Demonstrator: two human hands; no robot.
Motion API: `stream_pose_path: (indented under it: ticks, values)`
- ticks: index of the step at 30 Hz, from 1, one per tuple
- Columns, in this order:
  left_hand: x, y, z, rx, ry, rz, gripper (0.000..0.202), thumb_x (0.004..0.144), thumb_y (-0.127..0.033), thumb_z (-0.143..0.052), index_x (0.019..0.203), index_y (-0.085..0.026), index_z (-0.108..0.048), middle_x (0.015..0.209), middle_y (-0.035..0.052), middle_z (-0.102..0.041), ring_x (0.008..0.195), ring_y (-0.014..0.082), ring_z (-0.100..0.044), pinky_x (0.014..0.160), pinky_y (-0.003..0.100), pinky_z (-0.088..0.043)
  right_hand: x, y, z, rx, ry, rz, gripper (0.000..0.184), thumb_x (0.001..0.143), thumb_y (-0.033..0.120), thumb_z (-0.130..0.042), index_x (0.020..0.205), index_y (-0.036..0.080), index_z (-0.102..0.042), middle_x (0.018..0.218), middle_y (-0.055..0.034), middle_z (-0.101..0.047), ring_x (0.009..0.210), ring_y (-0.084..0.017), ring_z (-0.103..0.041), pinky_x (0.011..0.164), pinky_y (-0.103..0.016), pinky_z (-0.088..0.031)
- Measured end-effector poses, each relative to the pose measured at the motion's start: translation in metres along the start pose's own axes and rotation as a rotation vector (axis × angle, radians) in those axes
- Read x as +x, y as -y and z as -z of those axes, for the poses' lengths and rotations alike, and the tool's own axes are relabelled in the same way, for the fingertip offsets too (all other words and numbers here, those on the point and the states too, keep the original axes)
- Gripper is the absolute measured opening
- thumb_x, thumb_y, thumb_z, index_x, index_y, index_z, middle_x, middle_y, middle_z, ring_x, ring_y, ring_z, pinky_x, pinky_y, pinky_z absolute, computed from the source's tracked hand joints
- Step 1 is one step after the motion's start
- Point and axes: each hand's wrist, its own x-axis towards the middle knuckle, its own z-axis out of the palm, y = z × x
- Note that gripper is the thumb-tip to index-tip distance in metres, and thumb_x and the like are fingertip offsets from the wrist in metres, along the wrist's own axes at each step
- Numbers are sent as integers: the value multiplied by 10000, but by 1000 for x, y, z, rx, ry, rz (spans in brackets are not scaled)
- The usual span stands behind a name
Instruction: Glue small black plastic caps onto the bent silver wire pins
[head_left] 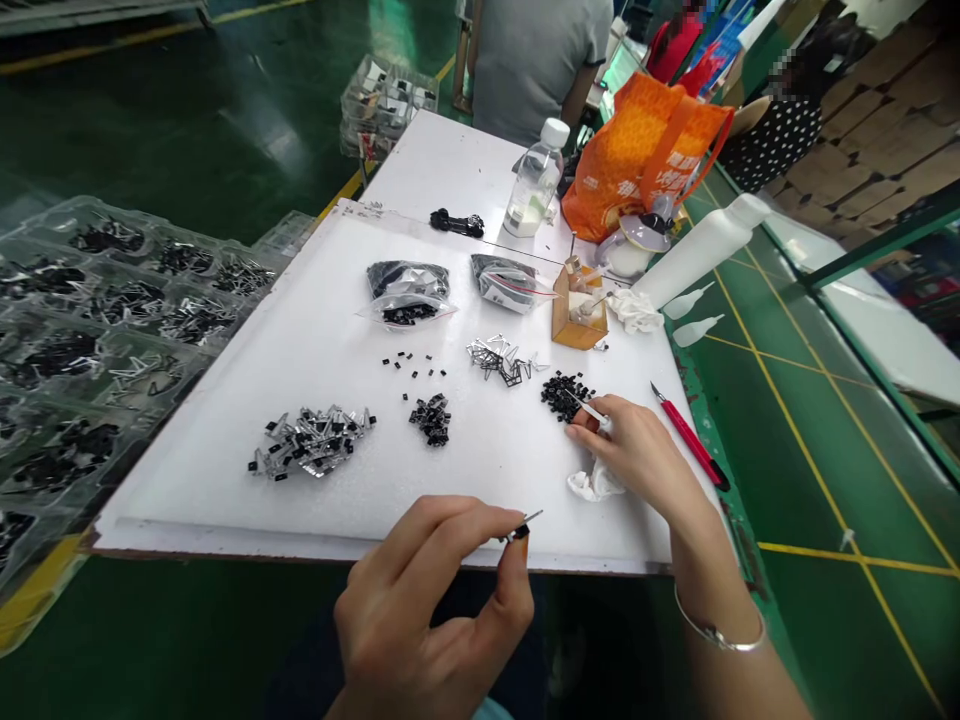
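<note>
My left hand [442,590], at the table's front edge, pinches a small black part with a thin metal pin [517,533] between thumb and forefinger. My right hand [637,445] is closed around a slim white tool with a thin pointed tip [589,407]. That tip reaches over a pile of small black pieces [562,393]; whether it touches one I cannot tell. Beneath the right hand lies a crumpled white tissue [595,483]. To the left are a heap of black-and-metal parts [315,440], a smaller black cluster [430,420] and loose metal frames [499,357].
Plastic bags of black parts [409,290] lie farther back. A wooden box [579,320], clear bottle [534,180], white squeeze bottle [697,250] and orange bag [637,155] stand right of them. A red cutter [690,437] lies by the right edge. Compartment trays [112,300] flank the left.
</note>
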Motion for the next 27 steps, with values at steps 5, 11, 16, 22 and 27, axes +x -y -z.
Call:
stream_pose_path:
  ticks: [5,11,16,22,27]
  values:
    - [-4,-2,1,15,-2,13,319,784,42,-701,985,-205,-678,863,-10,-726,758,106,-711,692,188,-579,1,1,-5,21,-36,-6,159,928,309,-589,812,213,-639,842,-48,-718,671,-205,-566,686,-331,-336]
    - [-7,-2,1,84,-27,22,290,815,-3,-697,992,-232,-680,853,-30,-720,732,86,-698,676,163,-567,-12,4,2,99,-167,-82,180,916,360,-622,795,229,-645,521,41,-556,503,-163,-427,662,-330,-317]
    - [-6,-7,-1,44,-33,61,336,778,19,-729,980,-249,-721,858,-36,-744,737,92,-715,698,164,-578,-17,1,2,216,-308,-148,166,842,367,-719,763,224,-692,574,23,-627,541,-160,-469,688,-338,-373]
    - [8,0,-2,-608,61,948,55,785,-231,-862,811,-260,-822,705,-20,-778,632,128,-743,577,169,-608,-29,-2,-10,441,-443,-202,302,915,459,-660,1022,207,-787,880,-68,-774,737,-201,-639,656,-321,-446]
    - [18,12,-1,-1060,67,1404,238,601,-296,-994,728,-204,-815,659,-30,-728,589,109,-706,484,158,-594,-46,14,-19,932,-515,-291,278,828,434,-806,1014,228,-788,874,-49,-779,539,-97,-479,508,-251,-375]
